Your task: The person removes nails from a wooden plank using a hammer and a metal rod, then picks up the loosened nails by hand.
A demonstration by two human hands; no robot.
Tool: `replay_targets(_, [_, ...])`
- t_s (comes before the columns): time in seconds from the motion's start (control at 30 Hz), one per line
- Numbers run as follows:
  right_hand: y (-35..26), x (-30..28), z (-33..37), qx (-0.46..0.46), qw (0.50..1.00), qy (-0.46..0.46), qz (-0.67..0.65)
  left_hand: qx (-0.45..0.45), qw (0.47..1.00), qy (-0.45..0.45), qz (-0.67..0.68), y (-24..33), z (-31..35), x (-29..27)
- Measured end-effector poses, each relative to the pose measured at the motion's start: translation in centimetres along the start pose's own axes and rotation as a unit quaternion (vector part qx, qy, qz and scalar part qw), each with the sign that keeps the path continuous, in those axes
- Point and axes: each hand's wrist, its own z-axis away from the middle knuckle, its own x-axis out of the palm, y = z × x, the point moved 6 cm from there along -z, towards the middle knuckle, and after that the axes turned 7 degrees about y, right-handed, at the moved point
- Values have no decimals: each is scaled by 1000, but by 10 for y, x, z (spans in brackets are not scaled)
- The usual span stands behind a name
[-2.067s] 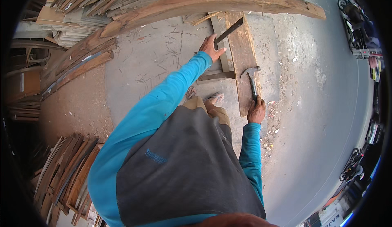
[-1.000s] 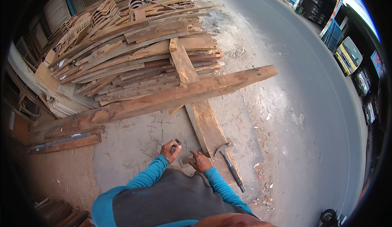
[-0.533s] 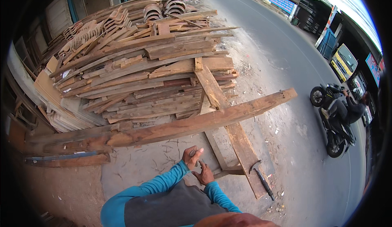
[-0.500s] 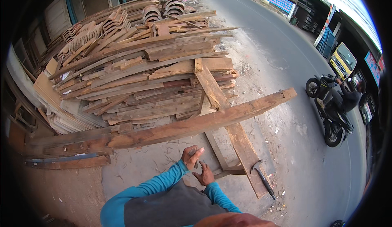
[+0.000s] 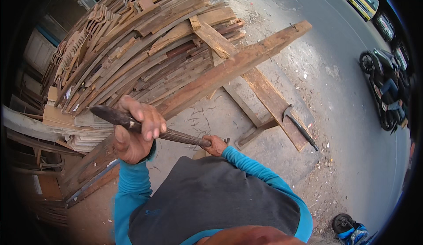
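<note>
A dark metal pry bar (image 5: pixel 185 137) with a ribbed shaft lies slantwise across the front of my body. My left hand (image 5: pixel 143 126) is raised close to view, its fingers curled round the bar near the thick, dark upper end. Lower and to the right, my right hand (image 5: pixel 215 145) grips the bar near its other end, where a short bent tip sticks out past the fist. Ahead of both hands, a long wooden beam (image 5: pixel 251 62) rests across a trestle plank (image 5: pixel 269 93). A claw hammer (image 5: pixel 299 128) with a black handle lies on the plank's near end.
A big stack of old timber (image 5: pixel 145 62) fills the left, with curved roof tiles (image 5: pixel 72 47) behind it. Riders on a motorcycle (image 5: pixel 385 88) are on the road at right, and a yellow truck (image 5: pixel 363 0) stands beyond. Another motorbike's wheel (image 5: pixel 342 223) shows at lower right.
My left hand has risen up and left, away from the right, and the bar now shows lengthwise between them. The view has tilted down. The earlier motorcycle has gone and others have come in.
</note>
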Motion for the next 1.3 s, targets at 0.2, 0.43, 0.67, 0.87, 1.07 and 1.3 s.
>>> replay_targets(0.2, [-102, -38, 3, -94, 989, 66, 91, -24, 966, 117, -231, -107, 54, -28])
replay_targets(0.43, [-206, -75, 17, -293, 945, 97, 112, 78, 963, 238, 102, -76, 33, -44])
replay_targets(0.67, [-186, -69, -44, -176, 962, 79, 191, 166, 955, 186, 160, -20, -35, -157])
replay_targets(0.87, [-226, -15, -194, -202, 947, -80, 236, 94, 901, 321, 278, -43, -47, -289])
replay_targets(1.07, [-254, 25, -415, -247, 912, -142, 295, 100, 839, 465, 265, -57, -1, -413])
replay_targets(1.3, [-200, 98, -722, -259, 842, -40, 471, 105, 728, 609, 298, -82, 54, -466])
